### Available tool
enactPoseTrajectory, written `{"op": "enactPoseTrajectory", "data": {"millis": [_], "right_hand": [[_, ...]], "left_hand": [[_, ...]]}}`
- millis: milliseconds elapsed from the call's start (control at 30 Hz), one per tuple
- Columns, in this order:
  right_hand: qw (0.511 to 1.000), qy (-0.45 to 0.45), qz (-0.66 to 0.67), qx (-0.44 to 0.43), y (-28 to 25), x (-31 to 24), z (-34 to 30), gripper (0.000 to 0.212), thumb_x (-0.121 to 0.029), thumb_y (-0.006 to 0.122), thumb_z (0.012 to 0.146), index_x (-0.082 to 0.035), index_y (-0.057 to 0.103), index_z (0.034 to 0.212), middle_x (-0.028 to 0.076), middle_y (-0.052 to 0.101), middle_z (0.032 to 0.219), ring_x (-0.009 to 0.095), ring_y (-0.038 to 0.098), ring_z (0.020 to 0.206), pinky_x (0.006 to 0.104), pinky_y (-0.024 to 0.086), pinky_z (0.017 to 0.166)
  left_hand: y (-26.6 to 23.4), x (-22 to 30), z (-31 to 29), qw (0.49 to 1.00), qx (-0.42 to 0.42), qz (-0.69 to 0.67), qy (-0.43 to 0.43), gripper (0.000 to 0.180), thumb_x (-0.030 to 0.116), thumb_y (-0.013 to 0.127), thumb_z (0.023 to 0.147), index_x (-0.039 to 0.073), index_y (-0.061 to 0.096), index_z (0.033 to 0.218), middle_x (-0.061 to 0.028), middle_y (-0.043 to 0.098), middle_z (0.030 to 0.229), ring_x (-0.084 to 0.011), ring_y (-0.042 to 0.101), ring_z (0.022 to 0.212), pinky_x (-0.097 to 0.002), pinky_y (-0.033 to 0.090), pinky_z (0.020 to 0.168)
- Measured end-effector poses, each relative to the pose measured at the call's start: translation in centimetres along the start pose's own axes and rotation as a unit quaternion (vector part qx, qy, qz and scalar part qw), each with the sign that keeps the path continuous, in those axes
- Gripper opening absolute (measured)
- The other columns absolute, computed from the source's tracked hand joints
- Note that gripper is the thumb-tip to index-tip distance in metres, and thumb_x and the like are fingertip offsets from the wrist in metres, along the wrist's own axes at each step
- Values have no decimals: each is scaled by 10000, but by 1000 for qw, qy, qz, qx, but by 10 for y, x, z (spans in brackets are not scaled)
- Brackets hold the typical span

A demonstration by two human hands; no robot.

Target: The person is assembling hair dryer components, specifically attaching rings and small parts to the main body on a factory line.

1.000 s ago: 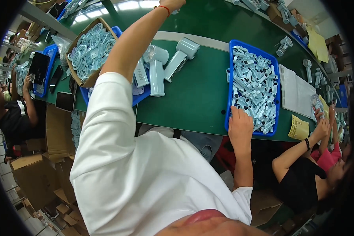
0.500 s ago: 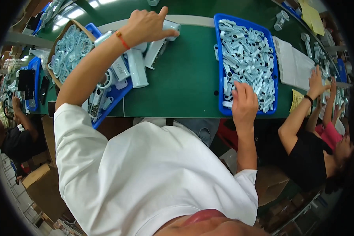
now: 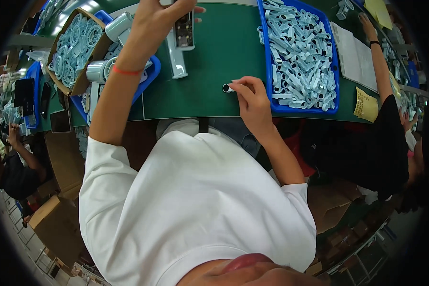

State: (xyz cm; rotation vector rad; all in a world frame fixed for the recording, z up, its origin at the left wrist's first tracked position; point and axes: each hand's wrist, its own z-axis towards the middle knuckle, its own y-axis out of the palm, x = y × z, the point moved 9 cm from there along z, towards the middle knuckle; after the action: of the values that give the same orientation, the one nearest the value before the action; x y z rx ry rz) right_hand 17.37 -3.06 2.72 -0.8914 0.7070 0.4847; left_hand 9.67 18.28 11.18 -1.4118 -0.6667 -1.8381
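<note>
At the top edge of the head view, my left hand [image 3: 158,18] is closed round an open light-blue fan handle casing [image 3: 184,32] with dark parts inside. Part of this hand is cut off by the picture's edge. Just below it, a smooth light-blue handle shell [image 3: 177,63] points toward me; whether I hold it too is unclear. My right hand [image 3: 255,102] pinches a small pale-blue piece with a black end [image 3: 227,88] between thumb and fingers, above the green table [image 3: 209,102]. To its right stands a blue tray [image 3: 337,71] heaped with similar small pieces [image 3: 300,57].
A cardboard box of pale-blue rings [image 3: 76,47] stands at the left, beside a blue bin [image 3: 152,71] with fan parts. White sheets [image 3: 352,57] and a yellow note [image 3: 366,105] lie right of the tray. A co-worker's arm [image 3: 381,66] reaches across the table at the right.
My right hand has left the tray and moved left with a small piece. My left hand, earlier spread over the fan parts, now grips a casing. The co-worker's arm reaches farther forward.
</note>
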Motion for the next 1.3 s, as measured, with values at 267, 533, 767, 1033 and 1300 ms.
{"op": "enactPoseTrajectory", "data": {"millis": [267,533,767,1033,1300], "right_hand": [[935,-30,-326,-136,17,-19,3,253,-88,713,657,-77,600,884,39,581,821,204,556,759,321,418,626],[986,98,-87,-108,-17,-15,17,309,-6,641,748,-4,575,1049,86,611,848,176,619,695,264,503,644],[900,293,321,-30,-6,5,-3,308,-44,652,811,22,573,1101,62,628,863,89,583,723,212,487,615],[910,332,250,14,-2,9,-5,291,-59,684,794,53,589,1044,73,639,834,96,596,707,212,496,600],[911,338,235,19,-1,15,-11,241,-65,696,787,64,591,962,93,642,832,107,609,710,220,517,594]], "left_hand": [[36,-39,-151,902,-30,-346,-257,511,167,712,738,45,441,1154,-72,566,947,-163,575,829,-289,481,738],[55,-64,-154,905,-108,-299,-282,596,305,679,791,48,349,1216,-89,536,986,-155,564,826,-309,493,707],[73,-76,-146,913,-122,-265,-285,592,119,648,768,5,369,1277,-71,521,1079,-149,534,926,-307,441,857],[69,-78,-157,957,-149,-124,-215,837,154,678,763,-39,157,1388,-167,415,1256,-245,496,1101,-341,425,908],[71,-60,-150,971,-174,137,-84,947,293,750,727,-44,149,1377,-265,362,1312,-376,455,1167,-398,398,953]]}}
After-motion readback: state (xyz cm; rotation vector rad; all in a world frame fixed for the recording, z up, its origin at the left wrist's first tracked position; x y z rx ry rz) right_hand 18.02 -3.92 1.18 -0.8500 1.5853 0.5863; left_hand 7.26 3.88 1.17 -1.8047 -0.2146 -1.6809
